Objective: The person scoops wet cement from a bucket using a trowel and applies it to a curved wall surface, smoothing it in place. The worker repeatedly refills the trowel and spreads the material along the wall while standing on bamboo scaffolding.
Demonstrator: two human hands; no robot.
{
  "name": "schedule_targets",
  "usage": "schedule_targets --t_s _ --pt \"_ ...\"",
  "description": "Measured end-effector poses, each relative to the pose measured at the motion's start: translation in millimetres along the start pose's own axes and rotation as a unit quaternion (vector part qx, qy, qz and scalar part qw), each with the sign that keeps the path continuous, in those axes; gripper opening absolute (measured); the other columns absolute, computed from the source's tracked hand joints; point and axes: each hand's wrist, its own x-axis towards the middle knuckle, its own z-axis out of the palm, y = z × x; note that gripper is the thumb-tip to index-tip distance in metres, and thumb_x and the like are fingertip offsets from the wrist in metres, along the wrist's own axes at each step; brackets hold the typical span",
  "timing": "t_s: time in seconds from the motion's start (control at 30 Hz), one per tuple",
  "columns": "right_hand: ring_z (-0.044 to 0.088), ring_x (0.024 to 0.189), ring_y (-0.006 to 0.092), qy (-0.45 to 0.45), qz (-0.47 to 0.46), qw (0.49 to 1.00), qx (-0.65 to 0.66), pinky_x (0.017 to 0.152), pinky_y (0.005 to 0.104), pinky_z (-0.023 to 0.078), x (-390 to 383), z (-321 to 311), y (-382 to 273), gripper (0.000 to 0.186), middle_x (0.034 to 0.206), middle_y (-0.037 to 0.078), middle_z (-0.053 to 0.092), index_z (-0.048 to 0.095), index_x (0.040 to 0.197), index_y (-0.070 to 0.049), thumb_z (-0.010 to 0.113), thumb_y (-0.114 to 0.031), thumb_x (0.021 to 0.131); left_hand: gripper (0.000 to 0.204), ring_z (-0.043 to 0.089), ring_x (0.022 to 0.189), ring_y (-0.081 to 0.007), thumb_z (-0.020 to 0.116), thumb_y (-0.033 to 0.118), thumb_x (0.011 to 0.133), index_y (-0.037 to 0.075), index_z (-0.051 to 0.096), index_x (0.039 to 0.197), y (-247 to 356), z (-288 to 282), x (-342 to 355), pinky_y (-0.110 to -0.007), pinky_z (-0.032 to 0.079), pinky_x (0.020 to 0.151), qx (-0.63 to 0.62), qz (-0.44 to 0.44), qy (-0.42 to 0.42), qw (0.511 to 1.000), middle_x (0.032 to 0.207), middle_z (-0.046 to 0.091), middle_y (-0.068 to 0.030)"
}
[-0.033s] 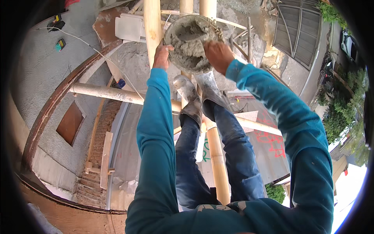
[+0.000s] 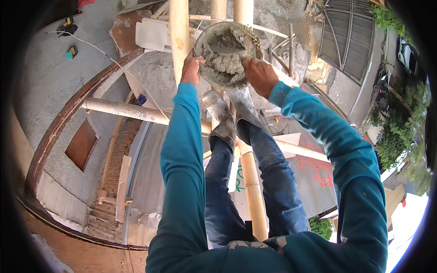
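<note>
A round bucket (image 2: 200, 69) of wet grey mortar (image 2: 230, 63) is held out in front of me, above my boots. My left hand (image 2: 191, 69) is closed on its left rim, thumb over the edge. Closed into a fist, my right hand (image 2: 259, 76) is at the right side of the bucket, knuckles over the mortar. What those fingers grip is hidden. The mortar surface is rough, with a hollow toward the far side.
My boots (image 2: 223, 116) stand on bamboo poles (image 2: 252, 195) high above the ground. A crosswise bamboo pole (image 2: 125, 109) lies left. On the grey slab at far left are two power tools (image 2: 68, 27) and a white cable (image 2: 104, 53). A corrugated roof (image 2: 348, 38) is at far right.
The bucket has shifted slightly right and nearer to me. My right hand has moved a little right and nearer; my left hand has moved slightly with the bucket.
</note>
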Motion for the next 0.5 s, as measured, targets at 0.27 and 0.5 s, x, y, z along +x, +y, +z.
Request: schedule_targets --t_s 0.27,0.5 --pt "0.065 0.071 0.0423 -0.019 0.147 0.984 0.099 0.06 0.054 0.051 -134 -37 61 0.027 0.084 0.021 0.062 0.045 0.108 -0.003 0.053 -0.008 0.083 0.057 0.056 0.084 -0.0127 0.057 -0.005 0.076 0.002 0.057 0.132 1 37 -59 -0.026 0.046 0.073 -0.038 0.053 -0.086 0.994 0.102 0.065 -0.003" --pt "0.064 0.08 0.0491 -0.056 0.242 0.93 0.271 0.074 0.0552 0.052 -57 95 24 0.039 0.082 0.033 0.064 0.044 0.11 0.004 0.059 -0.014 0.079 0.059 0.06 0.09 -0.0133 0.058 -0.002 0.074 0.0 0.054 0.133 16 78 -76 -0.026 0.046 0.085 0.006 0.051 -0.068 0.996 0.107 0.067 -0.0065"
